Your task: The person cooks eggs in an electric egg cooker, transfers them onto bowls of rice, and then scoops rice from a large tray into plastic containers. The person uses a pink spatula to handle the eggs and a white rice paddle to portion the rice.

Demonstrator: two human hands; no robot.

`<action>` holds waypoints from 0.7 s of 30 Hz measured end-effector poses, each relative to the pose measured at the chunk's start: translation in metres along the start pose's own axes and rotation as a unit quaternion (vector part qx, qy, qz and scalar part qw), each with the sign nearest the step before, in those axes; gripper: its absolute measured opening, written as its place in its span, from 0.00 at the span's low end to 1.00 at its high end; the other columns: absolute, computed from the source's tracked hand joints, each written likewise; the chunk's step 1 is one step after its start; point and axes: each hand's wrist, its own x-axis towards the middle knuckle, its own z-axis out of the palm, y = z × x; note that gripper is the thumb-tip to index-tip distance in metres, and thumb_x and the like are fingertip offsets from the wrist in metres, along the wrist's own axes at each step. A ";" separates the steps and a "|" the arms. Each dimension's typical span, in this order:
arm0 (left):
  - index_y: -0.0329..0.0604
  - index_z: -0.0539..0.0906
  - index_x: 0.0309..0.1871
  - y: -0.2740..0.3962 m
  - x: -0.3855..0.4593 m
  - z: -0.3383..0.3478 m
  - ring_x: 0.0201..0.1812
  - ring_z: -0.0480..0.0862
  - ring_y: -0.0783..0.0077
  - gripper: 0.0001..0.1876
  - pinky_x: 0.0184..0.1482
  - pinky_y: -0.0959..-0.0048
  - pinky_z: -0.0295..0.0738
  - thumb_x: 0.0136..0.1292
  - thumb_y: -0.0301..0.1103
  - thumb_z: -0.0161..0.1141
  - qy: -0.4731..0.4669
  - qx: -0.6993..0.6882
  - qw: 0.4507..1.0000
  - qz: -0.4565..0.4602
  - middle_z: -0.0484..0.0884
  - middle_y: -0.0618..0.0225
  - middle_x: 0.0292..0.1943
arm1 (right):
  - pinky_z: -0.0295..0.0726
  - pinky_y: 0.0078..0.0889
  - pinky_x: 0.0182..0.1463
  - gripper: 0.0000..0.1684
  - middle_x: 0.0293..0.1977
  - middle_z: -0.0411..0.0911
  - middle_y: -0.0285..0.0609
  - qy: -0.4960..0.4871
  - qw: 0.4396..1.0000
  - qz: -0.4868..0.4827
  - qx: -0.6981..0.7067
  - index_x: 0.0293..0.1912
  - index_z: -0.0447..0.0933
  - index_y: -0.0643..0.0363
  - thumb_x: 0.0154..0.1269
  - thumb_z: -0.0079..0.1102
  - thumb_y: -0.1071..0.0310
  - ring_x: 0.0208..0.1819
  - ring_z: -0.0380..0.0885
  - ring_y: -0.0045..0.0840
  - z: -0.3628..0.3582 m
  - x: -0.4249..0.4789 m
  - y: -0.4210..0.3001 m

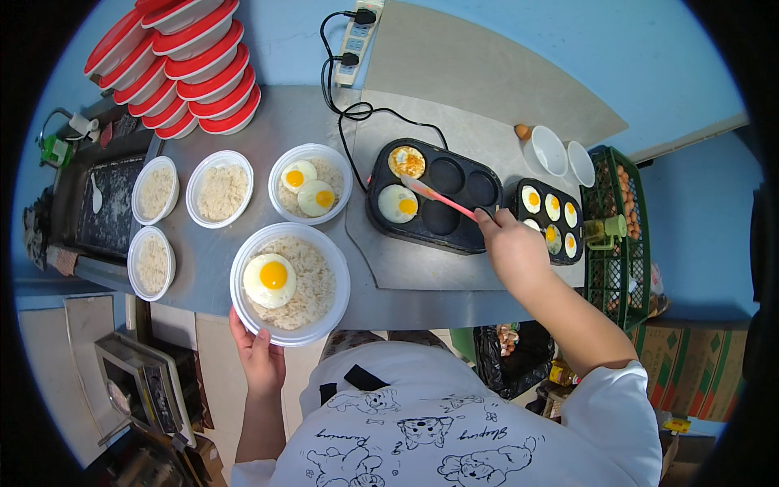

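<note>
My left hand [258, 356] grips the near rim of a white plastic bowl [341, 268], which holds cooked rice [307, 286] and one fried egg [269, 280]. In my right hand [514, 246] is a spatula with a pink handle [453, 204]. Its blade reaches between two eggs in the larger black egg pan [459, 240]: a browned egg [406, 162] at the back and a sunny-side-up egg [397, 204] in front. Right of my hand, a smaller egg pan [560, 259] has eggs in its wells. A rice bowl with two eggs [342, 167] stands left of the larger pan.
Several rice bowls [219, 155] line the counter [304, 115] at left, before stacked red-lidded bowls [213, 88]. A black cable [395, 109] runs from the power strip [353, 45]. White bowls [544, 149] and a green egg crate [636, 268] stand right. Below is a lined bin [517, 365].
</note>
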 end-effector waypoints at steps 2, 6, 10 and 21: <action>0.50 0.48 0.73 -0.001 0.000 -0.001 0.67 0.65 0.64 0.33 0.65 0.63 0.66 0.66 0.22 0.44 0.001 -0.002 1.000 0.000 0.60 0.61 0.68 | 0.80 0.38 0.33 0.17 0.28 0.76 0.46 -0.045 0.998 0.021 0.043 0.48 0.79 0.56 0.58 0.52 0.70 0.30 0.79 0.39 -0.011 0.002 0.000; 0.50 0.49 0.73 -0.002 -0.002 -0.001 0.67 0.66 0.65 0.33 0.65 0.63 0.66 0.66 0.21 0.44 0.005 -0.013 1.000 0.003 0.60 0.61 0.68 | 0.78 0.34 0.37 0.14 0.26 0.81 0.50 -0.141 0.955 0.100 0.242 0.40 0.83 0.63 0.61 0.53 0.68 0.29 0.80 0.36 -0.021 0.011 0.026; 0.51 0.49 0.72 -0.008 0.002 0.000 0.67 0.66 0.65 0.33 0.65 0.62 0.67 0.66 0.21 0.45 -0.008 -0.023 1.000 -0.010 0.61 0.61 0.67 | 0.69 0.20 0.31 0.15 0.23 0.76 0.31 -0.231 0.806 0.268 0.474 0.45 0.82 0.63 0.64 0.50 0.68 0.25 0.70 0.14 0.018 -0.005 0.038; 0.55 0.48 0.72 -0.026 0.034 0.040 0.67 0.65 0.62 0.32 0.63 0.58 0.70 0.67 0.21 0.41 -0.010 -0.071 0.995 -0.070 0.59 0.60 0.67 | 0.56 0.12 0.19 0.19 0.28 0.73 0.29 -0.153 0.493 0.362 0.776 0.57 0.73 0.59 0.72 0.50 0.61 0.18 0.58 0.08 0.114 -0.060 -0.012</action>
